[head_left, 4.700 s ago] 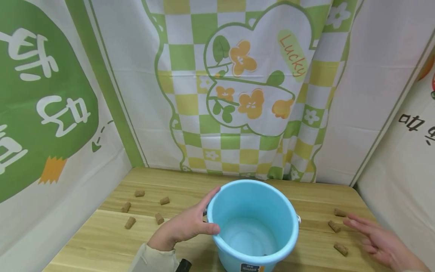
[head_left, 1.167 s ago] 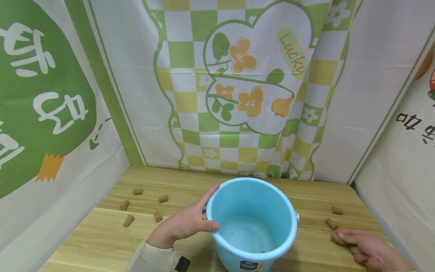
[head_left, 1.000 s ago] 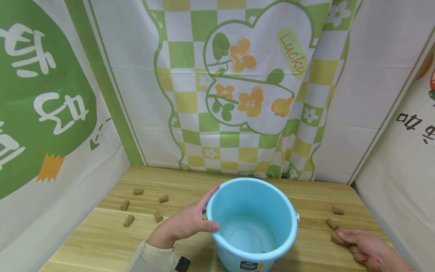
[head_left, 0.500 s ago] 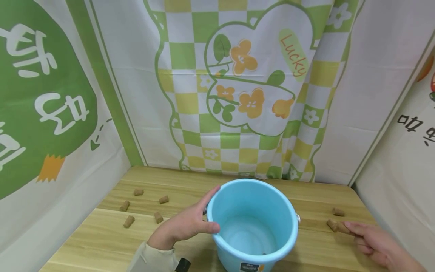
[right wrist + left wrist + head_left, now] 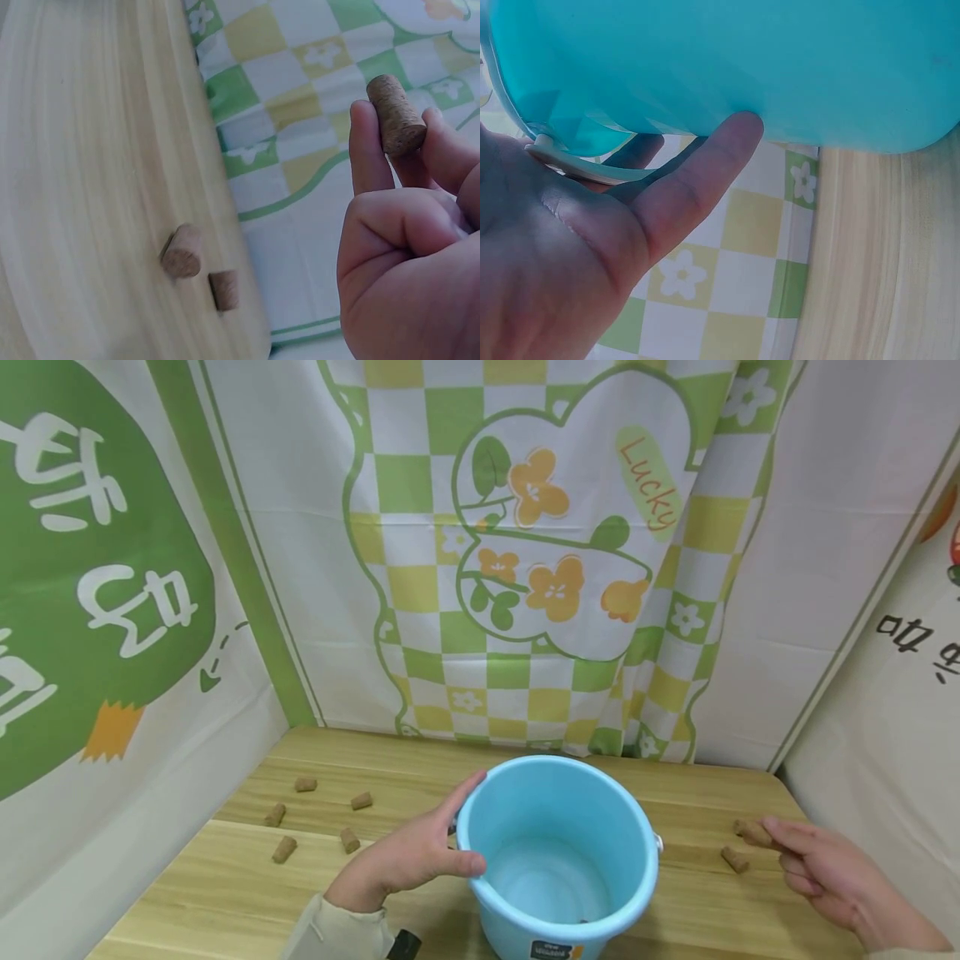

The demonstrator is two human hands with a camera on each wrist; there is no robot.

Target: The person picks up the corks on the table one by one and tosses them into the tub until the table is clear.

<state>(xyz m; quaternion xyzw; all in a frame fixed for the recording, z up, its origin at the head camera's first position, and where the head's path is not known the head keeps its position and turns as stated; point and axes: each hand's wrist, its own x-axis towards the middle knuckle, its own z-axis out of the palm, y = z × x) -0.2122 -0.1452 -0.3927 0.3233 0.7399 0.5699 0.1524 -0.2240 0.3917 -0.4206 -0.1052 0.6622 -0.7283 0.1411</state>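
Note:
A light blue bucket (image 5: 525,935) stands at the front middle of the table. My left hand (image 5: 412,860) grips its left rim, the thumb over the edge and the other fingers along the outside. In the left wrist view a fingertip (image 5: 742,131) touches the bucket's outer wall beside the pale handle (image 5: 592,169). At the right, my right hand (image 5: 832,868) pinches a cork (image 5: 396,116) between thumb and fingers, raised off the table. Two more corks lie below it, a nearer one (image 5: 735,860) and a farther one (image 5: 223,290), partly covered by the held cork in the head view.
Several corks, one of them a cork (image 5: 285,849) toward the front, lie scattered on the wooden table (image 5: 225,893) at the left. A small dark bit (image 5: 583,921) shows inside the bucket, partly hidden by its rim. Printed cloth (image 5: 525,693) hangs along the back edge.
My right hand, earlier held out beside three corks, has pinched the nearest one, lifted it and moved it away from me above the other two. Left hand and bucket stay put.

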